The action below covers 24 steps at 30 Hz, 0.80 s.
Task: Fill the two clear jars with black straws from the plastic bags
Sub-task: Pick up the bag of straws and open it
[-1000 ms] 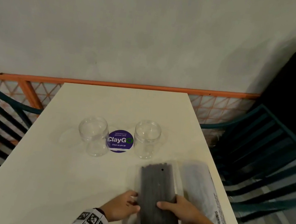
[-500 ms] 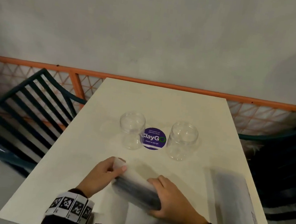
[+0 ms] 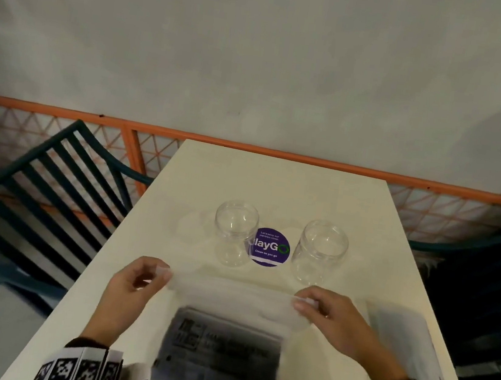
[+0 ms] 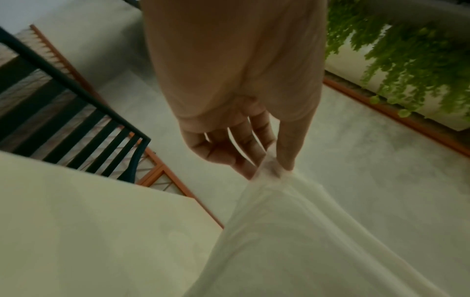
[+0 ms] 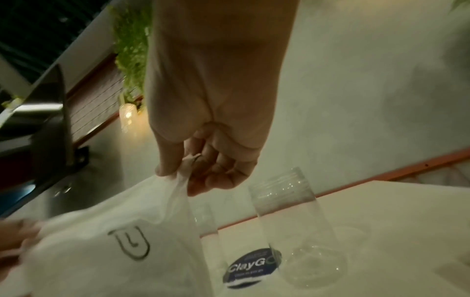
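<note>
Worktop [image 3: 136,318] is pale and carries everything. Biggest item on it is the plastic bag [image 3: 238,299] I'm holding stretched crosswise in front of me, with the dark bundle of black straws [image 3: 221,355] sagging in its lower part toward me. Film looks thin, soft and slippery, so my call is it will stretch or tear before it carries much; the straws are light and probably stiff enough to slide out as a pack once the mouth opens. Best hold is where I have it, at the top edge corners: left hand [image 3: 131,289] has its grip clamped on the left corner between thumb and fingers, right hand [image 3: 331,318] pinches the right corner the same way. A second bag [image 3: 406,354] lies flat on the worktop to my right, just beside my right wrist. Two clear jars [image 3: 235,232] and [image 3: 320,251] stand upright and empty beyond the bag, near its top edge, a round purple sticker [image 3: 270,248] between them. Jars look light and easy to tip if the bag swings forward. Dark slatted chairs [image 3: 38,193] flank the worktop, not in the way.
</note>
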### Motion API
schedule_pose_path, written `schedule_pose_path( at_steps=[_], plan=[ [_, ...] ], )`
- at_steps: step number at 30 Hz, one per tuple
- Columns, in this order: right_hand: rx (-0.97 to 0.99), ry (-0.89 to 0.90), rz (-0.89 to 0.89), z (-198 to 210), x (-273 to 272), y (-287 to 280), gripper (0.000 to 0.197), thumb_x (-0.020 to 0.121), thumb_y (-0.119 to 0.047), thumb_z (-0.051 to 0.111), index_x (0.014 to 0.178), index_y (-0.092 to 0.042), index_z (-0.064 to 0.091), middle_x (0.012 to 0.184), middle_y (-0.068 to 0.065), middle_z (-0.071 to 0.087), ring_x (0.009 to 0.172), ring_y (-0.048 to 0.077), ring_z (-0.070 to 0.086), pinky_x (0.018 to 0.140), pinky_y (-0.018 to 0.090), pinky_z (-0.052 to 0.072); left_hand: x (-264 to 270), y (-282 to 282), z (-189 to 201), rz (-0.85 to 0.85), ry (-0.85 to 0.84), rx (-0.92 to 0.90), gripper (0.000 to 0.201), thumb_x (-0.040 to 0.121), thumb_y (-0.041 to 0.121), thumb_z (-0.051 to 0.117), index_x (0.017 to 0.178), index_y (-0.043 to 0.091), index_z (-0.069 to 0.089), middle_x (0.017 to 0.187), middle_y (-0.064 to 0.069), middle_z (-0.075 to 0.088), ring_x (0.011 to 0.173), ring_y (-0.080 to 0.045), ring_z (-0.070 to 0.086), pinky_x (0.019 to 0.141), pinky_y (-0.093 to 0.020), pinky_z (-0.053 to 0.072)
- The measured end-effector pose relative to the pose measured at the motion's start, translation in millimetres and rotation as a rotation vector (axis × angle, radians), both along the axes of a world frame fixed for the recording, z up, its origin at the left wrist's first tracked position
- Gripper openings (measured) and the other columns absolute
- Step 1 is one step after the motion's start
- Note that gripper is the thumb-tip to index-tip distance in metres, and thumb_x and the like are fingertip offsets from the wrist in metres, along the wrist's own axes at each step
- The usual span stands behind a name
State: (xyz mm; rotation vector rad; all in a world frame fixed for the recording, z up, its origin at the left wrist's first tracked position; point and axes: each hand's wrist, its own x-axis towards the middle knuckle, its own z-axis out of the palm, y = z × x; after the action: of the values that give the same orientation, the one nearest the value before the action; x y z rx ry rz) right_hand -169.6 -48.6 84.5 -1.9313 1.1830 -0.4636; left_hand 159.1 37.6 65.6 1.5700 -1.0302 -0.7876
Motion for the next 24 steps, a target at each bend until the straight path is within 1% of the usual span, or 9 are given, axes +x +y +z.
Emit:
schedule_pose_path(
  at_steps=[3, 5, 7, 11, 14, 17, 20, 22, 24],
  plan=[
    [0.13, -0.276, -0.175, 2, -2, 0, 0.019, 0.083, -0.008, 0.066, 0.089, -0.025, 0.066, 0.07, 0.0, 0.069, 0.07, 0.008, 0.065, 0.067, 0.013, 0.049, 0, -4, 11, -0.017, -0.254, 0.027, 0.014, 0.082, 0.015, 0.066, 0.08, 0.028, 0.063, 0.079, 0.011, 0.069, 0.082, -0.014, 0.063, 0.079, -0.027, 0.05],
    [0.21, -0.4, -0.249, 2, -2, 3, 0.02, 0.079, -0.001, 0.068, 0.09, -0.017, 0.066, 0.067, 0.005, 0.071, 0.072, 0.013, 0.068, 0.068, 0.015, 0.052, -5, -7, 21, -0.015, -0.577, -0.033, 0.013, 0.081, 0.021, 0.064, 0.091, 0.028, 0.062, 0.093, 0.009, 0.066, 0.087, -0.017, 0.061, 0.082, -0.039, 0.05],
    [0.226, -0.457, -0.304, 1, 0, 7, 0.018, 0.075, 0.002, 0.071, 0.083, -0.012, 0.065, 0.064, 0.005, 0.073, 0.067, 0.012, 0.068, 0.065, 0.014, 0.051, -25, -13, 33, -0.101, -0.759, -0.103, 0.029, 0.077, 0.035, 0.053, 0.102, 0.024, 0.062, 0.103, 0.003, 0.064, 0.091, -0.019, 0.059, 0.082, -0.041, 0.05],
    [0.116, -0.477, -0.36, 0, 8, 15, 0.02, 0.068, 0.002, 0.076, 0.069, -0.017, 0.071, 0.06, -0.001, 0.072, 0.055, 0.003, 0.06, 0.057, 0.011, 0.047, -95, -27, 49, -0.443, -0.685, -0.194, 0.023, 0.081, 0.039, 0.052, 0.1, 0.03, 0.061, 0.1, 0.009, 0.066, 0.092, -0.009, 0.059, 0.084, -0.029, 0.045],
    [0.093, -0.496, -0.352, 1, 12, 22, 0.024, 0.071, 0.001, 0.074, 0.072, -0.023, 0.076, 0.069, 0.0, 0.075, 0.062, 0.01, 0.065, 0.065, 0.016, 0.052, -135, -36, 46, -0.599, -0.668, -0.205, 0.028, 0.081, 0.045, 0.052, 0.099, 0.026, 0.062, 0.096, 0.007, 0.069, 0.087, -0.009, 0.061, 0.079, -0.025, 0.044],
    [0.107, -0.535, -0.355, 0, 12, 28, 0.023, 0.074, 0.001, 0.072, 0.075, -0.021, 0.077, 0.078, 0.003, 0.077, 0.076, 0.017, 0.07, 0.073, 0.02, 0.055, -148, -41, 43, -0.58, -0.554, -0.119, 0.024, 0.083, 0.039, 0.058, 0.094, 0.018, 0.063, 0.091, 0.003, 0.069, 0.078, -0.007, 0.058, 0.07, -0.016, 0.041],
    [0.079, -0.526, -0.421, -1, 12, 33, 0.023, 0.073, -0.001, 0.074, 0.072, -0.024, 0.076, 0.076, 0.002, 0.076, 0.076, 0.017, 0.07, 0.072, 0.02, 0.055, -151, -41, 40, -0.579, -0.543, -0.111, 0.016, 0.085, 0.03, 0.06, 0.091, 0.016, 0.067, 0.091, 0.001, 0.069, 0.07, -0.002, 0.053, 0.065, -0.006, 0.036],
    [0.032, -0.483, -0.411, -2, 13, 36, 0.025, 0.075, -0.003, 0.073, 0.071, -0.028, 0.074, 0.078, 0.0, 0.075, 0.076, 0.016, 0.069, 0.073, 0.022, 0.055, -151, -40, 40, -0.596, -0.568, -0.124, 0.015, 0.086, 0.03, 0.06, 0.091, 0.018, 0.068, 0.093, 0.004, 0.068, 0.068, 0.0, 0.052, 0.067, -0.007, 0.038],
    [-0.037, -0.437, -0.378, -2, 12, 38, 0.03, 0.077, -0.003, 0.071, 0.069, -0.032, 0.072, 0.082, -0.003, 0.072, 0.077, 0.011, 0.067, 0.073, 0.02, 0.054, -151, -39, 39, -0.604, -0.67, -0.147, 0.016, 0.087, 0.032, 0.055, 0.092, 0.021, 0.066, 0.094, 0.007, 0.067, 0.074, -0.006, 0.057, 0.074, -0.019, 0.04]
  ],
)
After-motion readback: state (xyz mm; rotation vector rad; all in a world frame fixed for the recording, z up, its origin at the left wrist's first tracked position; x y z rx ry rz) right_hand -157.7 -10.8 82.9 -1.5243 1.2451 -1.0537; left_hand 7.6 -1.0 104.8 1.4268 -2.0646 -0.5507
